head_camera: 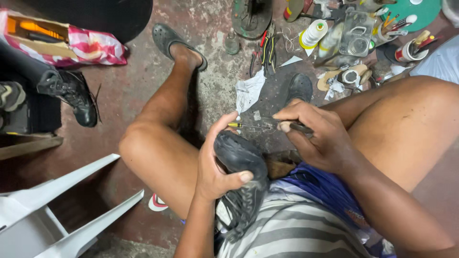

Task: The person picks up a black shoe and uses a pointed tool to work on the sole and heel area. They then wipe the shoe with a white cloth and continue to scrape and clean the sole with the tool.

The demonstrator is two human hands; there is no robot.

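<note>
Two hands work over one black shoe that rests in the person's lap, between the bare knees and above the striped shirt. The left hand is wrapped tight around the shoe from the side: the thumb presses across the upper, and the fingers curl behind the toe end, so the grip is closed on the shoe. The right hand is closed in a narrow pinch on one thin tool, an awl or needle with a yellow mark near its tip. The dark handle sits under the fingers, and the metal shaft points left, across the top of the shoe toward the left fingertips.

One more black shoe, laced, stands near the left edge of the floor, beside a pink and white bag in the top left corner. The person's two feet wear two dark clogs, one at the top centre and one further right. One crumpled white rag lies on the floor just past the hands. One spool of white thread stands by the top edge, near one flat metal tin and pliers. One white plastic chair fills the bottom left corner.
</note>
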